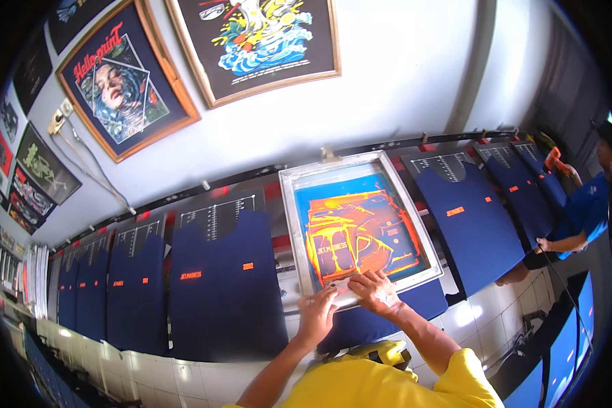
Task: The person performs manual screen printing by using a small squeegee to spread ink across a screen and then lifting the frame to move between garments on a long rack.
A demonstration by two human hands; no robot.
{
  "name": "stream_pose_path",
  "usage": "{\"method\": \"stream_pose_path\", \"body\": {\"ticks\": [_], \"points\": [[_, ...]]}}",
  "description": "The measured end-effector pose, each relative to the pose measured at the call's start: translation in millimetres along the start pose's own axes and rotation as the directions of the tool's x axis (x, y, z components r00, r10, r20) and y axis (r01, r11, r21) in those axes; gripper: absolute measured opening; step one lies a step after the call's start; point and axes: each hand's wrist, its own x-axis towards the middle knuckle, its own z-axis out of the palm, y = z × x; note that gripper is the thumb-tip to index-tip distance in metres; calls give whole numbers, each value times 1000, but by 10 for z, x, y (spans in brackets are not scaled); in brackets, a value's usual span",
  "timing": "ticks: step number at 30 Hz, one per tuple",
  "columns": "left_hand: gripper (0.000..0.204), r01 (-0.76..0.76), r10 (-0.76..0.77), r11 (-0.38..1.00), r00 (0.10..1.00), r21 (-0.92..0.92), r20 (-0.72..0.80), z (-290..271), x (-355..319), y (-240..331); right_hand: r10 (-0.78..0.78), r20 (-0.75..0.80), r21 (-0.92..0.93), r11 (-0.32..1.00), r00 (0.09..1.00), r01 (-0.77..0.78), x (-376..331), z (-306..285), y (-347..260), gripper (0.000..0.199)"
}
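A screen-printing frame (294, 224) with a pale metal rim lies over a navy shirt (360, 325) on a board in front of me. Orange ink (360, 234) streaks its blue mesh, thickest along the edges of the design. At the frame's near end, my left hand (317, 311) and my right hand (375, 291) are closed side by side on a pale squeegee (345, 294). Fingers cover most of its handle, and its blade edge is hard to make out. Both forearms reach in from the lower edge.
Navy shirts with small orange prints lie on boards to the left (217, 292) and right (472, 224). Behind them runs a dark rail (251, 171) along the wall. A person in blue (585, 211) stands at far right. Framed prints (126, 81) hang above.
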Motion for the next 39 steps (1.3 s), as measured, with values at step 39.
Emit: {"method": "stream_pose_path", "body": {"ticks": [39], "points": [[51, 459, -718, 545, 688, -701, -107, 419, 267, -825, 696, 48, 972, 132, 716, -194, -917, -334, 1990, 58]]}}
